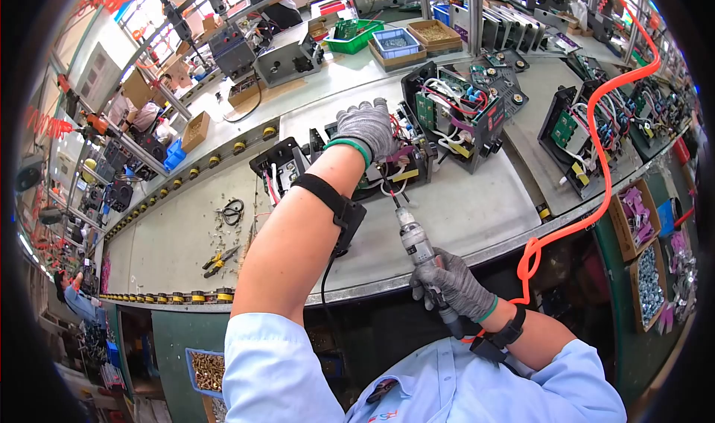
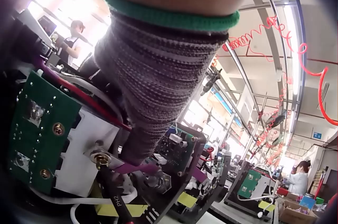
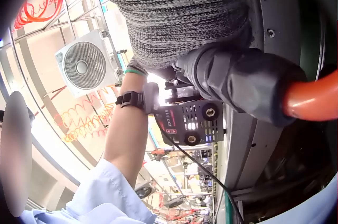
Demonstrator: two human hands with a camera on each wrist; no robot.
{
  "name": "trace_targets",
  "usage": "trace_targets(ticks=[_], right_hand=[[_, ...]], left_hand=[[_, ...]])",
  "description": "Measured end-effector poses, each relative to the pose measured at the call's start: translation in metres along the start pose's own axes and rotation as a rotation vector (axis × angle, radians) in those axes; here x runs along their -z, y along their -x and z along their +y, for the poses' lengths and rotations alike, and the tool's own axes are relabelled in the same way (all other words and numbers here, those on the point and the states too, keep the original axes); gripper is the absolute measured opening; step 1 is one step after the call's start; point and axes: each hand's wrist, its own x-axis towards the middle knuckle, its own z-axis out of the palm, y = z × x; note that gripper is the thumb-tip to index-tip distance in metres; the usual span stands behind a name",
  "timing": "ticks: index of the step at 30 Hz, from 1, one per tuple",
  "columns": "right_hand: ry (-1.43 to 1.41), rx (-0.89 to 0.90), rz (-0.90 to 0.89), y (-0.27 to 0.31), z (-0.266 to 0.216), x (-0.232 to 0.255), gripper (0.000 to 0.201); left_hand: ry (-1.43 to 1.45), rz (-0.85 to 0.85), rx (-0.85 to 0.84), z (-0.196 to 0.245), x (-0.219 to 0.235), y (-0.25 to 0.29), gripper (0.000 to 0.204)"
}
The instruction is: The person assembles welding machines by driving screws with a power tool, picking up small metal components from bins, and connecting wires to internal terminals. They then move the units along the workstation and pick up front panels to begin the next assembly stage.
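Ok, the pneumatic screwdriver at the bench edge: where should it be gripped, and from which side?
Grip the pneumatic screwdriver round its lower barrel, just above the orange air hose, as the right hand holds it. Come from the near side of the bench: the tool leans with its bit toward the open black unit the left hand rests on, leaving only the rear barrel free.

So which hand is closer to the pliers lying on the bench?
Left. The left hand rests on the open black unit, up and right of the pliers. The right hand grips the pneumatic screwdriver off the bench's front edge, farther right.
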Motion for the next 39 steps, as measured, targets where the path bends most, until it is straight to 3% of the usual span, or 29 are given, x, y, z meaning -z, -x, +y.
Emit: trace_targets(ticks=[4,5,9,13,15,19,21,23,27,28,29,31,39], right_hand=[[0.071,-0.014,0.046,0.0,-0.001,-0.008,0.051],[0.103,-0.015,0.069,-0.001,0.0,-0.011,0.052],[0.138,0.02,0.105,0.0,0.003,-0.018,0.051],[0.102,0.026,0.119,0.003,-0.003,-0.024,0.049],[0.022,0.006,0.076,0.004,-0.003,-0.024,0.047],[-0.041,0.014,0.064,0.004,0.001,-0.035,0.046],[0.016,0.008,0.123,0.0,0.01,-0.038,0.045],[0.022,0.031,0.135,-0.003,0.011,-0.041,0.045],[-0.228,-0.002,0.065,0.005,0.008,-0.05,0.048],[-0.35,-0.018,-0.007,0.006,0.003,-0.054,0.051],[-0.357,-0.012,0.002,0.008,0.0,-0.059,0.051],[-0.647,-0.008,-0.061,0.009,-0.005,-0.07,0.052],[-0.591,-0.007,-0.047,-0.002,-0.007,-0.076,0.05]], left_hand=[[-0.001,0.024,-0.006,0.002,0.0,0.006,0.087],[-0.036,0.069,-0.01,-0.003,-0.012,-0.005,0.101],[-0.031,0.043,-0.013,-0.005,-0.006,-0.002,0.101],[0.004,0.013,-0.063,-0.014,-0.006,-0.008,0.089],[0.229,-0.103,-0.071,-0.02,0.0,-0.022,0.082],[0.398,-0.158,-0.1,-0.017,0.01,-0.032,0.103],[0.414,-0.142,0.004,-0.008,0.009,-0.028,0.117],[0.309,-0.138,0.049,0.001,0.019,-0.008,0.1],[0.31,-0.16,0.011,-0.004,0.01,-0.023,0.091],[0.309,-0.104,-0.04,-0.007,0.007,-0.024,0.104],[0.305,-0.108,-0.051,-0.008,0.006,-0.026,0.104],[0.323,-0.124,-0.048,-0.008,0.008,-0.024,0.106],[0.299,-0.114,-0.048,-0.009,0.008,-0.019,0.112]])
